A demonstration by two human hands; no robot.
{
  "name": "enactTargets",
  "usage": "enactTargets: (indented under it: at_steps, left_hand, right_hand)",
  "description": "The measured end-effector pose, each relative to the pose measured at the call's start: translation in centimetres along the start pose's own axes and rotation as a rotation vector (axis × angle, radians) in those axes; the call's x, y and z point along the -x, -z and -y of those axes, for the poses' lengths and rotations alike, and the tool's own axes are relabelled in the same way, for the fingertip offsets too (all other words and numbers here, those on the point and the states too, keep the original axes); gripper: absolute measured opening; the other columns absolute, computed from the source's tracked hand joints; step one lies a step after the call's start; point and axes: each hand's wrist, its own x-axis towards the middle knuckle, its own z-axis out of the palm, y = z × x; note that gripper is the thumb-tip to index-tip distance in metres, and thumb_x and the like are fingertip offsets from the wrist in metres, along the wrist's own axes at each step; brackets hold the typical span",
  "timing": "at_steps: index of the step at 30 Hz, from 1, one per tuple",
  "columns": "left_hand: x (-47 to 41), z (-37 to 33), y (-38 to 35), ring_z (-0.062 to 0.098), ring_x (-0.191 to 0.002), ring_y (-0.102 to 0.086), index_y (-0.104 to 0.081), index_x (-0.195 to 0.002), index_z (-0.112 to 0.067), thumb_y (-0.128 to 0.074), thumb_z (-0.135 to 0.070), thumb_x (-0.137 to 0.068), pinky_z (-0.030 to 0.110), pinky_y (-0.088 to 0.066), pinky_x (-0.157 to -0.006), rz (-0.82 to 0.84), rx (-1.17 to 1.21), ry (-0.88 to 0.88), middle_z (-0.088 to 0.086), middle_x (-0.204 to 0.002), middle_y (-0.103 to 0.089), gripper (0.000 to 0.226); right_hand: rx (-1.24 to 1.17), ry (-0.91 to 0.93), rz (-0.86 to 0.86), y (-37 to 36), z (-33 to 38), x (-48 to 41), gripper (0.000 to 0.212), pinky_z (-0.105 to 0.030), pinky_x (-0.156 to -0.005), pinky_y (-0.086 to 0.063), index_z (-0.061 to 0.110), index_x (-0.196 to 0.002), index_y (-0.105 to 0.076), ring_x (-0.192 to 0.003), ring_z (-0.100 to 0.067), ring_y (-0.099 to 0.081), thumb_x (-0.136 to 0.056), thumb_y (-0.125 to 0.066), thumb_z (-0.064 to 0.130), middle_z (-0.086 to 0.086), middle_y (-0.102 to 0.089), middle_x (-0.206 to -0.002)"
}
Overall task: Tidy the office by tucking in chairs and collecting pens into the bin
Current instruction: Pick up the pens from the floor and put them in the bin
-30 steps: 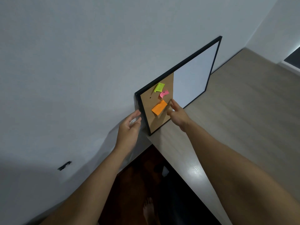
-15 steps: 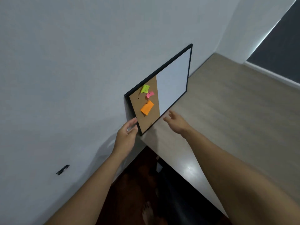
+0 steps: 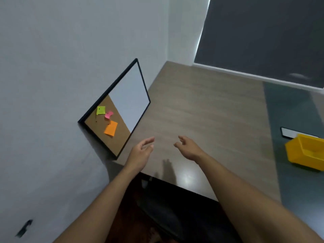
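A yellow plastic bin [image 3: 306, 153] sits at the right edge of the desk, on a grey mat. My left hand [image 3: 141, 152] and my right hand [image 3: 188, 146] hover above the desk's near edge, both with fingers apart and nothing in them. Neither hand touches the black-framed board [image 3: 129, 95] that leans against the wall to their left. No pens or chairs show clearly; a dark shape lies under the desk edge below my arms.
The board carries cork with green, pink and orange sticky notes [image 3: 110, 128] and a white panel. The wooden desk [image 3: 201, 111] runs to the wall. A small white card with a black frame [image 3: 289, 132] lies behind the bin. A dark blind [image 3: 263, 32] covers the window.
Both hands have come off the board and moved right, over the desk. The view has swung right, so the yellow bin and window now show.
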Motion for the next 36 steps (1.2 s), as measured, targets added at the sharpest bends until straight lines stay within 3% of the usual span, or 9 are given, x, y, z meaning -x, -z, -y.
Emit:
enactTargets:
  at_steps: [6,8,11,17,21,24,30,33,36]
  left_hand:
    - [2.2,-2.3,-8.4,-0.019,-0.105,-0.065,-0.071,-0.136,-0.021,-0.063,-0.014,-0.105,0.007,-0.049,-0.094,0.176,-0.088,-0.081,-0.013,-0.132,-0.073,0.034]
    - [3.3,-2.9,-11.5,-0.019,-0.097,-0.067,-0.072,-0.135,-0.020,-0.064,-0.013,-0.104,0.002,-0.047,-0.084,0.223,-0.112,-0.104,-0.011,-0.132,-0.074,0.033]
    - [5.9,-4.0,-16.1,-0.021,-0.091,-0.066,-0.072,-0.135,-0.018,-0.064,-0.012,-0.104,-0.001,-0.045,-0.080,0.284,-0.129,-0.134,-0.009,-0.130,-0.074,0.032]
    - [12.7,-4.8,-24.7,-0.012,-0.110,-0.065,-0.072,-0.133,-0.027,-0.063,-0.017,-0.106,-0.004,-0.042,-0.082,0.432,-0.174,-0.172,-0.014,-0.132,-0.073,0.030]
    - [17.5,-4.5,-30.6,-0.009,-0.118,-0.064,-0.072,-0.128,-0.039,-0.063,-0.023,-0.106,0.014,-0.047,-0.100,0.533,-0.198,-0.193,-0.020,-0.132,-0.072,0.028]
    - [21.3,-4.2,-35.2,-0.002,-0.125,-0.062,-0.071,-0.133,-0.038,-0.061,-0.027,-0.107,0.027,-0.044,-0.108,0.607,-0.212,-0.207,-0.021,-0.135,-0.069,0.030]
    - [28.9,-3.9,-44.2,-0.001,-0.126,-0.063,-0.070,-0.136,-0.034,-0.060,-0.025,-0.108,0.025,-0.049,-0.105,0.771,-0.231,-0.241,-0.018,-0.137,-0.069,0.031]
    - [32.4,-3.9,-48.3,0.000,-0.127,-0.064,-0.070,-0.138,-0.033,-0.060,-0.026,-0.108,0.033,-0.051,-0.114,0.889,-0.263,-0.281,-0.019,-0.136,-0.071,0.032]
    - [36.0,-4.3,-52.0,0.002,-0.127,-0.065,-0.069,-0.138,-0.031,-0.060,-0.025,-0.109,0.030,-0.050,-0.112,0.989,-0.319,-0.351,-0.019,-0.134,-0.071,0.031]
  right_hand:
    - [-0.030,-0.083,-0.124,5.5,-7.4,7.5,0.068,-0.041,-0.119,-0.040,0.016,-0.156,-0.044,-0.145,-0.022,-0.047,-0.098,-0.060,0.047,-0.004,-0.045,-0.162]
    - [-0.050,-0.102,-0.164,7.3,-10.0,10.4,0.066,-0.040,-0.119,-0.039,0.014,-0.156,-0.044,-0.145,-0.022,-0.047,-0.099,-0.060,0.046,-0.003,-0.046,-0.161]
    - [-0.081,-0.131,-0.218,9.8,-14.1,15.1,0.062,-0.039,-0.118,-0.039,0.013,-0.155,-0.046,-0.146,-0.021,-0.045,-0.101,-0.060,0.042,-0.003,-0.046,-0.160]
    - [-0.130,-0.214,-0.333,13.4,-23.1,25.5,0.056,-0.035,-0.114,-0.042,0.011,-0.151,-0.051,-0.142,-0.021,-0.049,-0.102,-0.058,0.038,-0.005,-0.052,-0.155]
    - [-0.170,-0.303,-0.424,14.7,-30.1,33.5,0.055,-0.035,-0.111,-0.042,0.015,-0.150,-0.052,-0.140,-0.023,-0.050,-0.101,-0.057,0.041,-0.005,-0.051,-0.155]
    - [-0.209,-0.366,-0.490,15.2,-35.2,39.6,0.054,-0.035,-0.113,-0.043,0.016,-0.150,-0.052,-0.140,-0.023,-0.051,-0.103,-0.058,0.042,-0.006,-0.052,-0.154]
    - [-0.321,-0.493,-0.606,14.2,-43.0,51.6,0.055,-0.028,-0.098,-0.042,0.024,-0.151,-0.050,-0.139,-0.021,-0.050,-0.103,-0.057,0.049,-0.001,-0.047,-0.158]
    - [-0.390,-0.527,-0.672,13.5,-46.3,56.7,0.055,-0.028,-0.100,-0.041,0.024,-0.152,-0.050,-0.137,-0.018,-0.050,-0.103,-0.057,0.049,0.000,-0.047,-0.158]
    - [-0.467,-0.590,-0.746,12.5,-49.2,61.3,0.054,-0.028,-0.101,-0.043,0.024,-0.152,-0.049,-0.138,-0.019,-0.050,-0.104,-0.057,0.048,-0.001,-0.046,-0.158]
